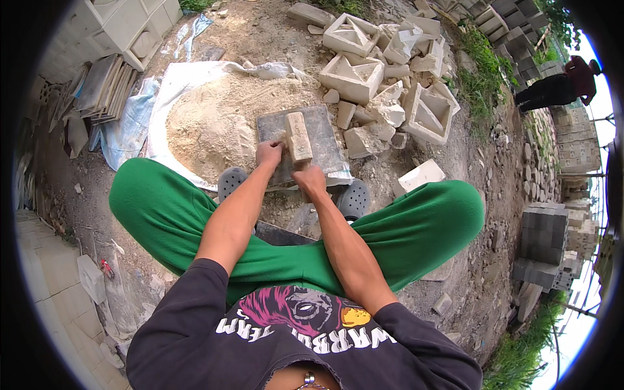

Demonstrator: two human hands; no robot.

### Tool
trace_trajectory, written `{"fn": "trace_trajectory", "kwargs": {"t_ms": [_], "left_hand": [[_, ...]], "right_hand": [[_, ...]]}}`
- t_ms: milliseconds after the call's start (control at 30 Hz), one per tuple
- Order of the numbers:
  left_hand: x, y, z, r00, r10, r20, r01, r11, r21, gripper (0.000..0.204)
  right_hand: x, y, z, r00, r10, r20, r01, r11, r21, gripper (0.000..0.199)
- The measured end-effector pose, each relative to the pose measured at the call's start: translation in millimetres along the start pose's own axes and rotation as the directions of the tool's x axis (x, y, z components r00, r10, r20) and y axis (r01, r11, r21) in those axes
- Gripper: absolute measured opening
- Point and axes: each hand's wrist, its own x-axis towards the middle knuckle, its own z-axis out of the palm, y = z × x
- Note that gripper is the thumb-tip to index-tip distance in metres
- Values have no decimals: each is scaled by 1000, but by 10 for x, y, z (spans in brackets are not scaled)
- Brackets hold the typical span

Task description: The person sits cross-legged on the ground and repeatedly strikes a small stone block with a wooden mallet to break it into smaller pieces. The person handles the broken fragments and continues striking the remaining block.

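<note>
Step in hand looks like pounding bits on the dark slab (327, 140): R hand (311, 179) is closed round the near end of a wooden mallet-like block (298, 133), sitting over the slab's middle, w/ L hand (268, 155) bent in just beside it, fingers curled, can't tell if they pinch anything. Next move prob calls for L fingers clear of the block b4 any blow; pale powder heap (208, 127) on a white sheet (156, 140) lies left, broken moulded blocks (351, 78) crowd the right, & grey clogs (230, 183) limit room nearest the person
</note>
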Motion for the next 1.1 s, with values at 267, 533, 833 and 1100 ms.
{"fn": "trace_trajectory", "kwargs": {"t_ms": [267,533,833,1100], "left_hand": [[63,-92,-25,999,20,29,-22,999,42,25],[95,-136,61,1000,14,11,-13,996,-84,24],[110,-268,28,999,19,-30,-22,993,-119,23],[-56,64,-3,996,29,-89,-24,998,62,33]], "right_hand": [[86,-194,-131,989,-119,-89,126,989,74,35],[174,172,82,997,32,66,-31,999,-7,32],[23,-191,-188,999,-11,-39,14,998,65,37],[-65,-61,-80,995,64,74,-57,994,-90,40]]}}
